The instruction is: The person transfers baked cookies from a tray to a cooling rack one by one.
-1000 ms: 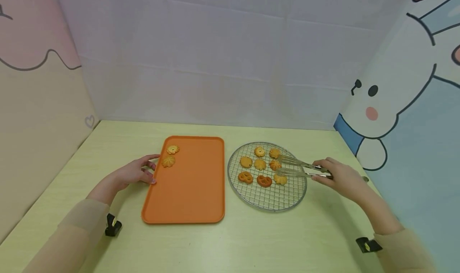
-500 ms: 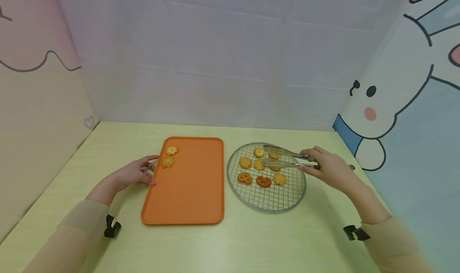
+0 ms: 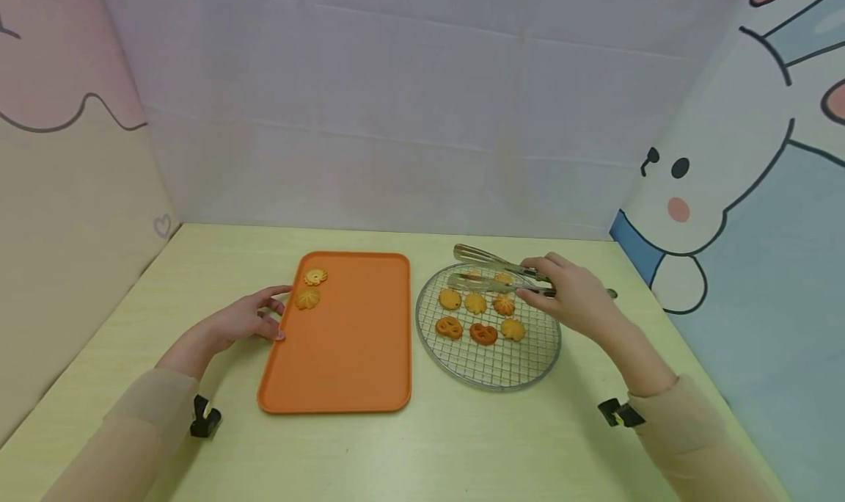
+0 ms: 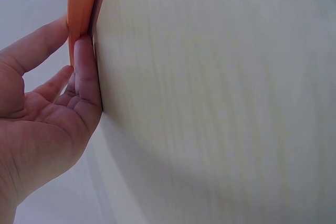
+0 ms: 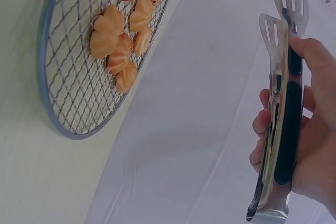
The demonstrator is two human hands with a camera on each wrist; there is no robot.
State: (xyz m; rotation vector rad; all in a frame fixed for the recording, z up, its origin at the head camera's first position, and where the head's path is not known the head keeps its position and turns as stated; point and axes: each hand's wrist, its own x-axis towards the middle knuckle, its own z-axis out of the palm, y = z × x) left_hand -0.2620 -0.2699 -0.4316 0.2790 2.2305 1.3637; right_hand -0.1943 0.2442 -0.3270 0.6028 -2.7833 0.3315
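Observation:
My right hand (image 3: 571, 296) grips metal serving tongs (image 5: 287, 129) with slotted ends and dark green handle inserts. Their ends stand apart with nothing between them, over the far edge of a round wire rack (image 3: 491, 366). On the rack lie several cookies: two pretzels, one light (image 3: 449, 327) and one darker (image 3: 483, 334), plus round and flower-shaped ones. The tongs partly cover the back row in the head view. My left hand (image 3: 247, 318) touches the left edge of an orange tray (image 3: 343, 355), fingers relaxed along its rim. Two flower-shaped cookies (image 3: 307, 299) sit at the tray's far left.
Tray and rack lie side by side on a pale wood-grain table (image 3: 462, 443), with a narrow gap between them. A white sheet (image 3: 396, 157) hangs behind the table. Printed panels stand at left and right, the right one showing a cartoon rabbit (image 3: 686, 208).
My right hand has moved left and away from me with the tongs, from the rack's right side toward its far edge. My left hand keeps its place at the tray.

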